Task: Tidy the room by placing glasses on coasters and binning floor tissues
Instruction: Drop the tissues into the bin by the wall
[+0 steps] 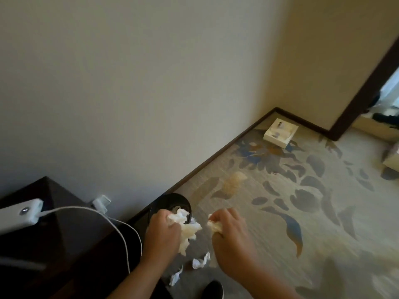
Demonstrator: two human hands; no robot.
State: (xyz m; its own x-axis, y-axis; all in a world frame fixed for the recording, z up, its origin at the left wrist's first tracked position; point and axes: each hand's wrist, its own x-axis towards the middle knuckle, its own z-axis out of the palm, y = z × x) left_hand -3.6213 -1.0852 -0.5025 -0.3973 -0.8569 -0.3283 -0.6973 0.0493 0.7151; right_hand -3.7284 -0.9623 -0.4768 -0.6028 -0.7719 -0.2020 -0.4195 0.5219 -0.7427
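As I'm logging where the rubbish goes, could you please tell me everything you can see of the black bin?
The black bin is round and open-topped, glossy and dark; its material is unclear. It stands upright on the carpet against the skirting board, beside the dark cabinet. Something pale lies inside. The left hand, gripping a crumpled tissue, hides its near rim.

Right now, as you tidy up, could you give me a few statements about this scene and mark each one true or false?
1. The left hand and right hand each grip crumpled tissue. True.
2. The bin is white. False: it is black.
3. Tissue scraps lie on the carpet. True.
4. The white box lies inside the bin. False: it rests on the carpet, in the corner where the walls meet.
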